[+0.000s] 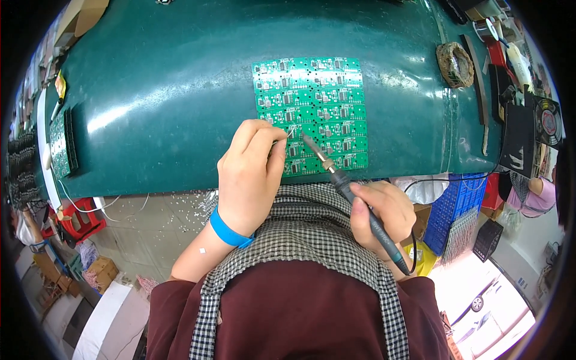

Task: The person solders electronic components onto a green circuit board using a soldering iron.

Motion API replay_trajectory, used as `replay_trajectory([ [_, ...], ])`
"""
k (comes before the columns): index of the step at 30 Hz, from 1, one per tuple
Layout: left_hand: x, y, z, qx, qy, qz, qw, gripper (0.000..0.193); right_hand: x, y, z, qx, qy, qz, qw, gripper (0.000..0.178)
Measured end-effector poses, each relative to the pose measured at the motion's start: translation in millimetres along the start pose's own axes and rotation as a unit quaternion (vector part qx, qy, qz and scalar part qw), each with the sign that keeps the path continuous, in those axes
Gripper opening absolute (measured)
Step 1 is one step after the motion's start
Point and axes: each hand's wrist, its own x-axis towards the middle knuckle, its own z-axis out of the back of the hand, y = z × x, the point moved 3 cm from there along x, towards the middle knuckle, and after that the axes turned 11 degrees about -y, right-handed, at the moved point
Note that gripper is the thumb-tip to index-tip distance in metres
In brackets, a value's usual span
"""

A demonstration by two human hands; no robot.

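— When viewed from above, where to look first?
— At the left hand (249, 165), pinched together at thumb and forefinger on a thin pale wire (290, 133), poking out past the fingertips toward about 1 o'clock
— And how about the right hand (387, 213)?
— Wrapped round the handle of a soldering iron (343, 182), stretched lengthwise from 5 toward 11 o'clock, with its tip (309, 142) foremost
— Which relation to mind most?
— Judge it to be wire against tip: look from the left fingertips toward 3 o'clock to find the metal, just beside the wire's end; cannot tell whether touching the surface beneath
— And then to the green circuit-board panel (324, 111)?
— Beneath both, reaching away from the left hand toward 1 or 2 o'clock, and from the right toward 11; roughly square overall, so without a clear long axis
— Nearer to which hand?
— To the left, overlapping the panel near its 8 o'clock corner; place the right outside, beyond the 5 o'clock corner
— And farther out?
— On the green table (174, 141), see a brown ring-shaped roll (455, 65) toward 2 o'clock from the panel, and another green board (60, 144) at 9
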Motion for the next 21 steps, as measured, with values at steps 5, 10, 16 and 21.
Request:
replay_trajectory([
  [5,0.2,-1.2,1.5,0.006,0.005,0.004,1.0,0.013,0.4,0.2,-0.8,0.011,0.009,-0.006,1.0,0.014],
  [10,1.5,-0.8,0.4,0.018,0.011,-0.016,1.0,0.013,-0.2,-3.5,-3.5,0.008,0.024,-0.024,0.999,0.018],
  [16,3.6,-1.7,-0.4,0.014,0.019,-0.01,1.0,0.012,0.1,-3.0,-4.4,0.005,0.025,-0.024,0.999,0.019],
  [21,2.1,-0.8,-2.6,0.02,0.024,-0.014,0.999,0.012,-4.0,-1.3,-3.5,0.004,0.016,-0.005,1.0,0.018],
])
